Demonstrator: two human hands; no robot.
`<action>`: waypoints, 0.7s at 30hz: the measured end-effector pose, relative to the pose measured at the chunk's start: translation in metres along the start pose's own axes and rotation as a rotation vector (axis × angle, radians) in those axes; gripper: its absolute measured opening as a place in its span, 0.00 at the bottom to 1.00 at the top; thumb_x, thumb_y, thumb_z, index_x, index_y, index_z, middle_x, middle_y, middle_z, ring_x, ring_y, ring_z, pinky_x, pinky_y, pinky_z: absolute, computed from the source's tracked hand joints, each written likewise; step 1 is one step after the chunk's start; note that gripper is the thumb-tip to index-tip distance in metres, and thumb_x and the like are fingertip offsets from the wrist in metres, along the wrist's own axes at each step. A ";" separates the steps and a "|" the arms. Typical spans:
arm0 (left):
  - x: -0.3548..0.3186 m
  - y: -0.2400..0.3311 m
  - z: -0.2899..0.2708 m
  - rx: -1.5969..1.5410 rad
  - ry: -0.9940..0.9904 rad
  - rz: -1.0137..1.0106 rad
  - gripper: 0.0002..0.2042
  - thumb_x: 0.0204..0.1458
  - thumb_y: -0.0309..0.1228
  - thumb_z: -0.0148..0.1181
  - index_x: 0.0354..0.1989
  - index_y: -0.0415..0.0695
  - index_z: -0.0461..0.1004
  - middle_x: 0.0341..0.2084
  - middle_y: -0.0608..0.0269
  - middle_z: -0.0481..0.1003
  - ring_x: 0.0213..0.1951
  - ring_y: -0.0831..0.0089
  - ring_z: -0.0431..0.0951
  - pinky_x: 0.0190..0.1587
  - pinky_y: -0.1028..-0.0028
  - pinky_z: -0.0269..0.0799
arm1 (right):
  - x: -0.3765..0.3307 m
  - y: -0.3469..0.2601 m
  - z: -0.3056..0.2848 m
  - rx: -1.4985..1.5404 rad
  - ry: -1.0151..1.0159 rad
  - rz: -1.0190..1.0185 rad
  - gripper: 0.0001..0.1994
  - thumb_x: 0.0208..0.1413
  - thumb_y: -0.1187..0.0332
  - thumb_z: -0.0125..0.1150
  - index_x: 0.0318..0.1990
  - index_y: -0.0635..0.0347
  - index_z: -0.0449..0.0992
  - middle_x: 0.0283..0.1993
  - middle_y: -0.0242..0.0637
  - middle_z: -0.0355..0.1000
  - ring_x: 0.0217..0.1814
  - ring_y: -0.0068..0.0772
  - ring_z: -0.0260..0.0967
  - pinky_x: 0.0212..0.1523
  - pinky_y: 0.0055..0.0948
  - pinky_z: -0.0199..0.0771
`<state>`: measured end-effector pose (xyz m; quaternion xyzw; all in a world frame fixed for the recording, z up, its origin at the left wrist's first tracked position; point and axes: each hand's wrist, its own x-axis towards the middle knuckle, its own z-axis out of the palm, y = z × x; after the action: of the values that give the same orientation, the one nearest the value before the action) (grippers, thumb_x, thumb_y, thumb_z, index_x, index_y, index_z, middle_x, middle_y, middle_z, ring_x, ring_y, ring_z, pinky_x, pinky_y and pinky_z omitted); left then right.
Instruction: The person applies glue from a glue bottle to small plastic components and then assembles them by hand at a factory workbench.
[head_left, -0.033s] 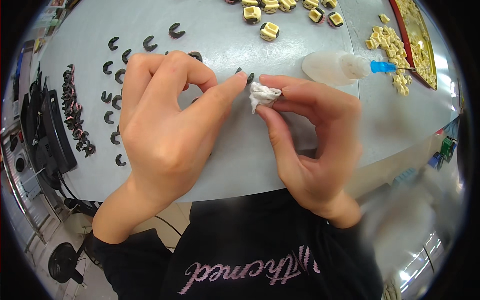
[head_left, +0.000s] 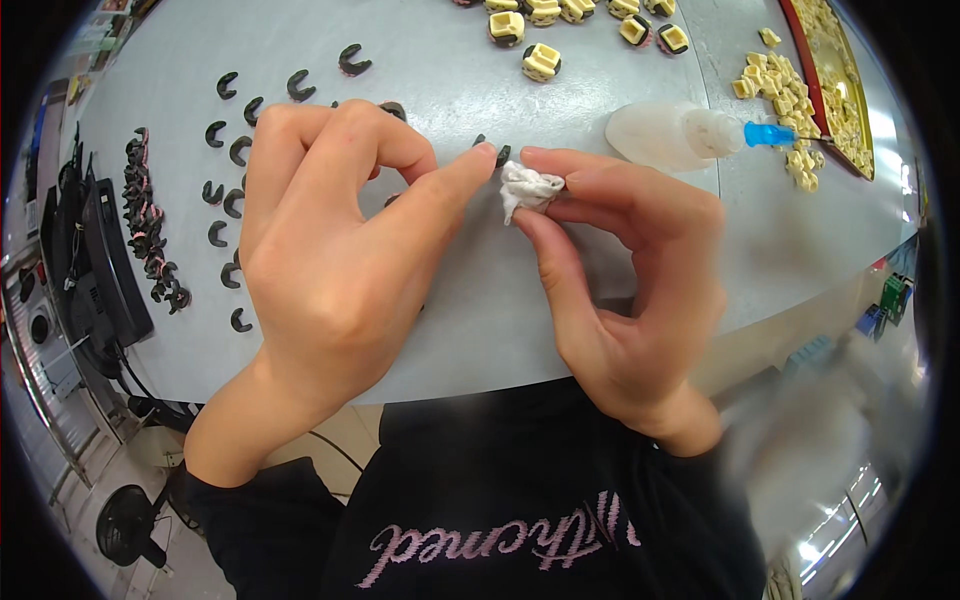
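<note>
My left hand (head_left: 340, 240) is closed, its thumb and finger pinching a small black C-shaped piece (head_left: 504, 156); most of that piece is hidden behind the fingertips. Between the thumb and fingers of my right hand (head_left: 640, 240) is a crumpled white wad of tissue or cloth (head_left: 529, 188), held right beside the black piece. Whether wad and piece touch, I cannot tell. Around my left hand, more black C-shaped pieces (head_left: 217, 234) lie spread in loose rows on the grey table (head_left: 480, 330), some partly covered by the hand.
A translucent squeeze bottle (head_left: 660, 132) with a blue needle tip lies beyond my right hand. Cream-coloured small parts (head_left: 775, 85) are heaped by a red-edged tray (head_left: 815, 75). Cream-and-black assembled pieces (head_left: 541, 62) sit at the far side. A row of black-and-pink pieces (head_left: 145, 215) lies left.
</note>
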<state>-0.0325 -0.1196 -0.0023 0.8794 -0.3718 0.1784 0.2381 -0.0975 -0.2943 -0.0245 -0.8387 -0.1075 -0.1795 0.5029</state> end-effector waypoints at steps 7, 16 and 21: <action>-0.003 -0.003 0.003 -0.025 0.023 0.018 0.23 0.28 0.15 0.69 0.38 0.47 0.86 0.26 0.67 0.70 0.32 0.68 0.67 0.30 0.75 0.64 | 0.000 -0.002 0.006 -0.139 0.044 -0.025 0.20 0.51 0.89 0.64 0.48 0.69 0.64 0.48 0.52 0.77 0.45 0.32 0.78 0.47 0.26 0.81; -0.003 -0.005 0.002 -0.022 0.018 0.028 0.23 0.28 0.15 0.69 0.38 0.48 0.86 0.26 0.67 0.71 0.32 0.68 0.67 0.30 0.75 0.64 | 0.000 -0.005 0.008 -0.156 0.069 -0.001 0.18 0.51 0.88 0.65 0.47 0.68 0.65 0.47 0.52 0.78 0.43 0.29 0.78 0.46 0.24 0.81; -0.003 -0.008 0.004 -0.018 0.035 0.057 0.23 0.28 0.15 0.69 0.38 0.48 0.86 0.25 0.68 0.71 0.32 0.69 0.67 0.30 0.75 0.64 | 0.001 -0.006 0.009 -0.204 0.105 0.035 0.18 0.51 0.88 0.65 0.46 0.68 0.65 0.46 0.51 0.78 0.43 0.29 0.79 0.46 0.24 0.81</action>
<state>-0.0282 -0.1156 -0.0091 0.8630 -0.3942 0.1971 0.2470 -0.0970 -0.2837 -0.0227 -0.8767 -0.0475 -0.2246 0.4228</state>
